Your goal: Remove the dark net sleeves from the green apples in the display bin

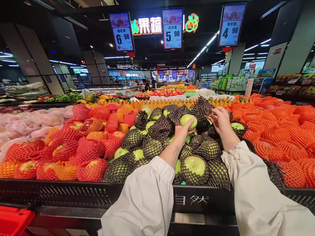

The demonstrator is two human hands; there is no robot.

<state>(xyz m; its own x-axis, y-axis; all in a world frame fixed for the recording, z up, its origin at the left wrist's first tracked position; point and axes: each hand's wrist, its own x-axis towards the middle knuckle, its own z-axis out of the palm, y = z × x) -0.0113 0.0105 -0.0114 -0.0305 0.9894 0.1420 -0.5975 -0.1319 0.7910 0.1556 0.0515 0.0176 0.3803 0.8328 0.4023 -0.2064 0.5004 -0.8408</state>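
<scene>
My left hand [180, 134] is closed around a bare green apple [189, 121], raised over the middle of the display. To its right, my right hand [222, 120] has thumb and fingers pinched together at the edge of a dark foam net sleeve [201, 107]. Beneath both hands lies a heap of green apples, most wrapped in black netting. One netted green apple [194, 166] near the front shows its bare top. My palms and some fingertips are hidden from this angle.
Red and orange netted apples [90, 149] fill the left side; orange-netted fruit [285, 133] fills the right. A black slatted ledge [77, 191] borders the front. At lower left stands a red basket [9, 232]. Price screens [173, 28] hang above.
</scene>
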